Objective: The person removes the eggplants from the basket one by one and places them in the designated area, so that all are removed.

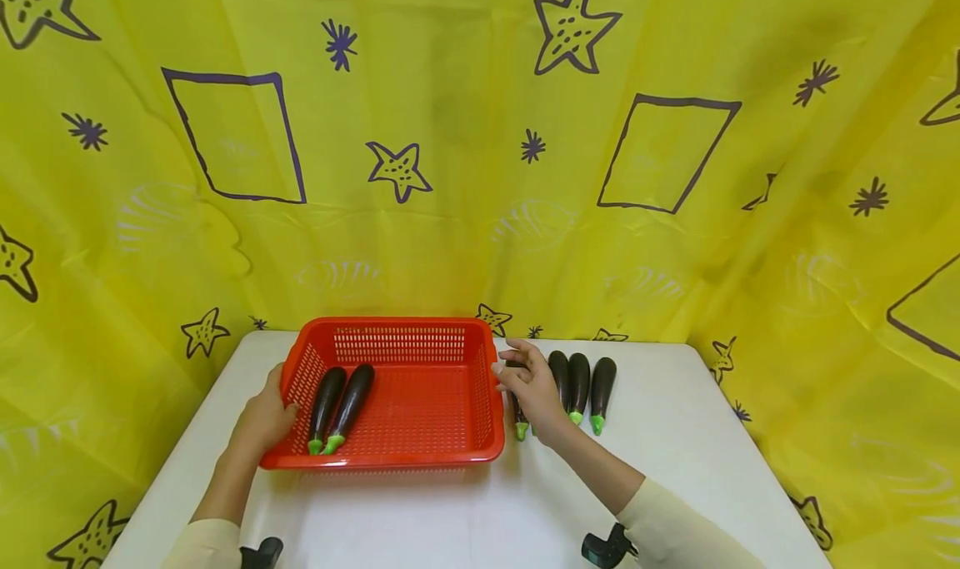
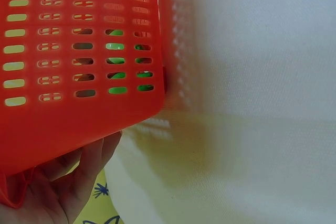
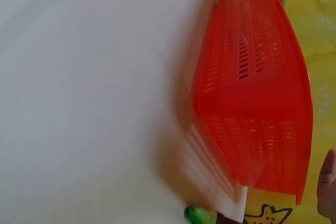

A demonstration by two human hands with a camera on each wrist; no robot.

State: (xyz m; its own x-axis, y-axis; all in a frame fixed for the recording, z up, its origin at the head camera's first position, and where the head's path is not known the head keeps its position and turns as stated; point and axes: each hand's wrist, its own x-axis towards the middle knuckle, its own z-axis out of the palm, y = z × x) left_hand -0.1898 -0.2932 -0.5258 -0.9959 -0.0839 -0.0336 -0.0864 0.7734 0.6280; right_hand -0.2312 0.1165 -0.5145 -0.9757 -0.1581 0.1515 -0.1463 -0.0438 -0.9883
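Note:
A red plastic basket [image 1: 420, 459] with slotted walls stands over the white table, two dark eggplants [image 1: 351, 406] lying side by side at its left end. My left hand [image 1: 262, 415] grips the basket's left rim, with fingers curled under it in the left wrist view. Close by the right rim is my right hand [image 1: 528, 381], its fingers loosely bent and fingertips right at the edge. In the right wrist view, a gap shows between that hand's visible part [image 3: 327, 184] and the basket. Several more eggplants [image 1: 602, 394] lie right of the basket, some partly hidden behind my right hand.
The white table [image 1: 720, 469] ends at a yellow curtain [image 1: 450, 252] printed with stars and squares, which hangs behind and along both sides. Black devices [image 1: 607, 546] sit near both of my forearms. Shadow falls on the table under the basket.

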